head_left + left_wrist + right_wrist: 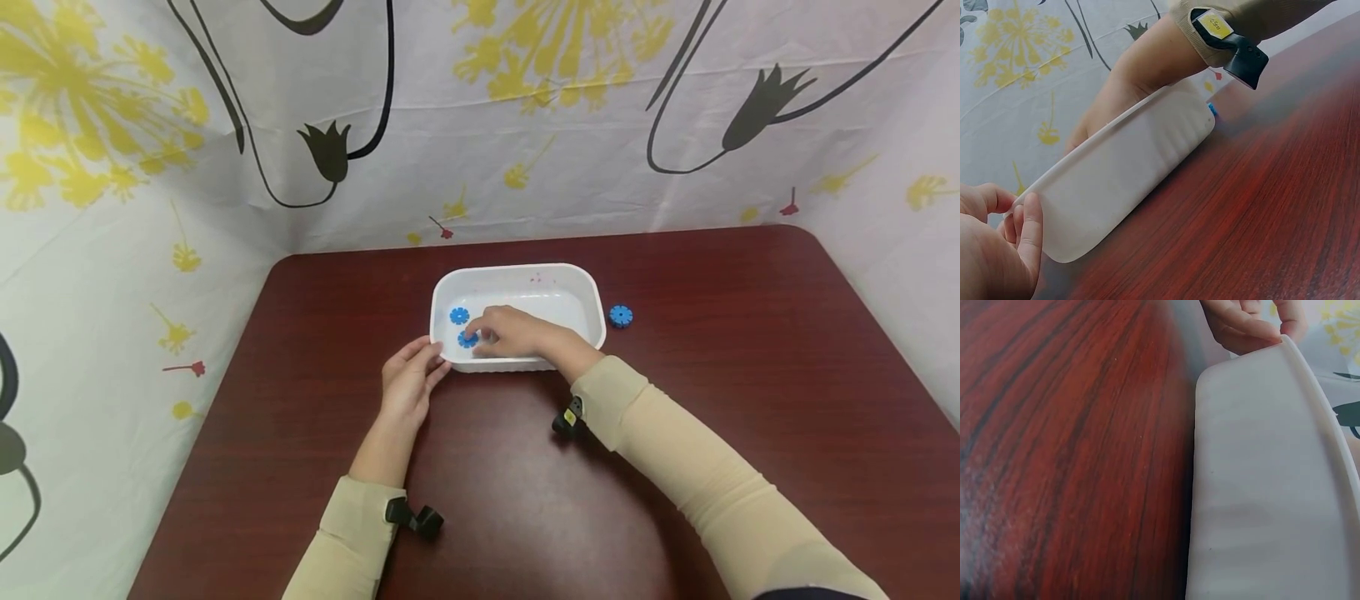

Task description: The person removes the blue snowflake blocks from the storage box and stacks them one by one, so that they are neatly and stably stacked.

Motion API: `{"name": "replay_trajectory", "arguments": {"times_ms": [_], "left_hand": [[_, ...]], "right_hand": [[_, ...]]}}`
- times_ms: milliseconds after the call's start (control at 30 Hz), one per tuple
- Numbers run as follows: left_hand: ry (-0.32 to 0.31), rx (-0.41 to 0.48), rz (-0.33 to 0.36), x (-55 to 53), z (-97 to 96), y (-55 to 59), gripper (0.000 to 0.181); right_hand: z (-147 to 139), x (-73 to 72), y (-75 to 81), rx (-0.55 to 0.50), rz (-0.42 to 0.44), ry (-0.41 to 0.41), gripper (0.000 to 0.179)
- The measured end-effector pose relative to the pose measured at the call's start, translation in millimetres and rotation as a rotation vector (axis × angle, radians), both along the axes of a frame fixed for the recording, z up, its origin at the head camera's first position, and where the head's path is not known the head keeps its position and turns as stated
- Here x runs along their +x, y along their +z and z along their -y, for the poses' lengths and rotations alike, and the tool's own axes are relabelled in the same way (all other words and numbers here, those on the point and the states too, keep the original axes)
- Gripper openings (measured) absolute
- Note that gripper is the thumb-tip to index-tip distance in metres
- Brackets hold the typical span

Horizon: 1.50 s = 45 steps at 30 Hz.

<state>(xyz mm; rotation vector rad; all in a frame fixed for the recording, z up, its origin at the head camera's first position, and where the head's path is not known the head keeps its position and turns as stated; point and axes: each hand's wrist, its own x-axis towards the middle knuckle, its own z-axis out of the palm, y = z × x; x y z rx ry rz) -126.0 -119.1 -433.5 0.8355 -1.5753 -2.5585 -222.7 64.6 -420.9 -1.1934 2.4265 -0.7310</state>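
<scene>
A white plastic tray (510, 364) stands on the table. My left hand (408, 383) pinches its near left corner, thumb over the rim and fingers against the outer wall, as the left wrist view also shows. My right hand (513, 331) reaches over the near wall into the tray. Its curled fingers and thumb are at a blue notched disc (467, 340), with a fingertip over it. Just beyond lies a second blue notched disc (459, 316) on the tray floor. In the right wrist view, the tray wall (1260, 475) hides the right fingers.
Right of the tray, a small stack of blue notched discs (620, 316) sits on the dark red wooden table (337, 333). Behind the table hangs a white cloth (480, 167) with flower prints. A small black camera is strapped to each sleeve cuff.
</scene>
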Motion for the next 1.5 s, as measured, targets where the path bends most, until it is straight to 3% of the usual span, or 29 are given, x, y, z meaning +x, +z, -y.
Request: {"name": "replay_trajectory", "arguments": {"times_ms": [367,767,1067,1500], "left_hand": [[-0.004,-0.008,0.011,-0.5,0.1,-2.7,0.033],[-0.007,-0.004,-0.002,-0.6,0.4,-1.7,0.032],[-0.009,-0.013,0.005,-0.5,0.4,-1.1,0.032],[-0.011,-0.017,0.007,-0.4,0.9,-2.6,0.03]], "right_hand": [[-6.6,-0.9,-1.4,0.067,-0.027,-0.035,0.03],[-34.7,-6.9,0.3,0.14,-0.101,-0.156,0.034],[-49.3,-14.2,-4.4,0.156,-0.097,-0.248,0.035],[-44.6,-18.3,-9.3,0.158,-0.108,-0.271,0.033]]}}
